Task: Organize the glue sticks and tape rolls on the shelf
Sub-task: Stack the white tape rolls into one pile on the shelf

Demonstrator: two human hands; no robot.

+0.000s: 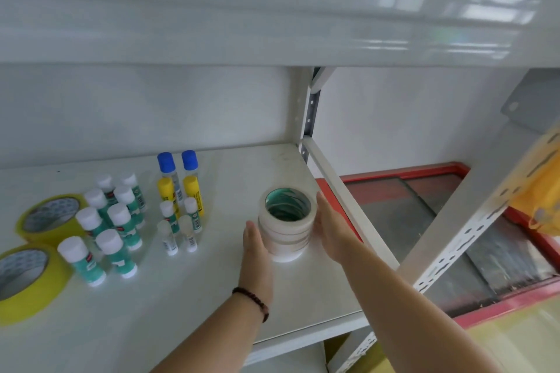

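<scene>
A stack of white tape rolls (286,239) with a green core stands on the white shelf (188,291), right of centre. My left hand (256,248) lies flat against its left side, fingers straight. My right hand (331,230) presses the right side, fingers straight. Several green glue sticks with white caps (112,230) stand in a cluster at left. Two tall blue-capped yellow glue bottles (178,182) stand behind several small clear glue sticks (180,227). Two wide yellow tape rolls (48,215) (27,278) lie flat at the far left.
An upper shelf board (272,24) overhangs the work area. A perforated metal upright (472,233) slants down at right. Behind it lies a red-framed glass panel (424,221). A yellow bag (542,191) hangs at the right edge.
</scene>
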